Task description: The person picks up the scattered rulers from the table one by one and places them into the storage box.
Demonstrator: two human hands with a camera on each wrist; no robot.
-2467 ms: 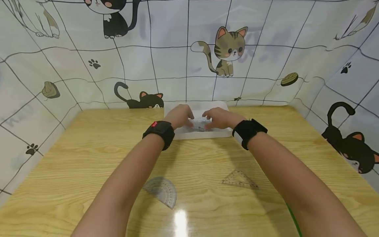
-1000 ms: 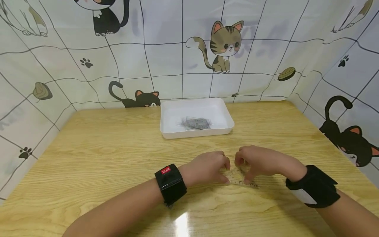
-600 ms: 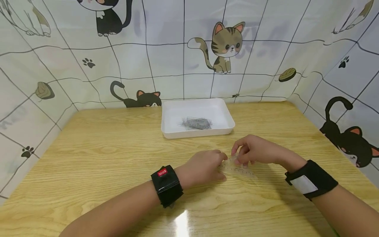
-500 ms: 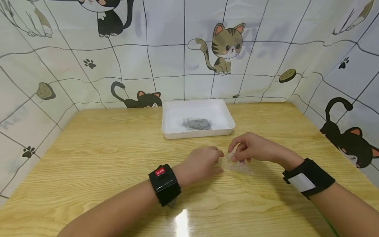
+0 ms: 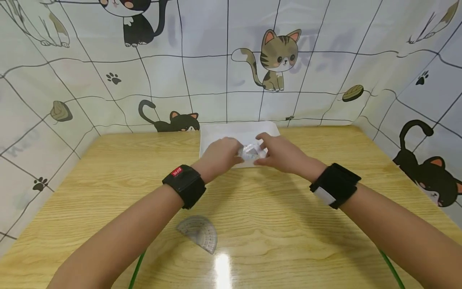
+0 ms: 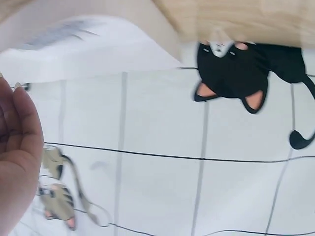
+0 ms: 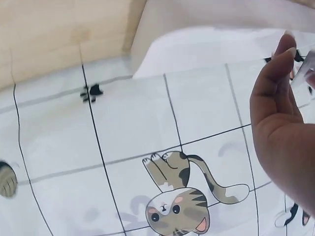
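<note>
In the head view both hands are at the front of a white tray [image 5: 231, 129]. My left hand [image 5: 221, 155] and right hand [image 5: 279, 152] face each other, with a shiny clear plastic set square [image 5: 251, 151] held between their curved fingers and thumbs. Glare blurs its outline, and the clear pieces lying in the tray are mostly hidden behind it. At the left wrist camera's edge, my left hand's fingers [image 6: 27, 115] curve inward. A clear edge shows by my right hand's fingertips [image 7: 283, 64] in the right wrist view.
A clear protractor [image 5: 198, 233] lies on the wooden table [image 5: 274, 249], nearer me and left of centre. Behind the tray rises a cat-patterned cloth wall [image 5: 207, 76]. Green strips [image 5: 391, 268] show beside both forearms.
The set square was lifted off the table with both hands, the right pinching it. Since then both hands have moved forward to the tray with it, and the protractor is uncovered.
</note>
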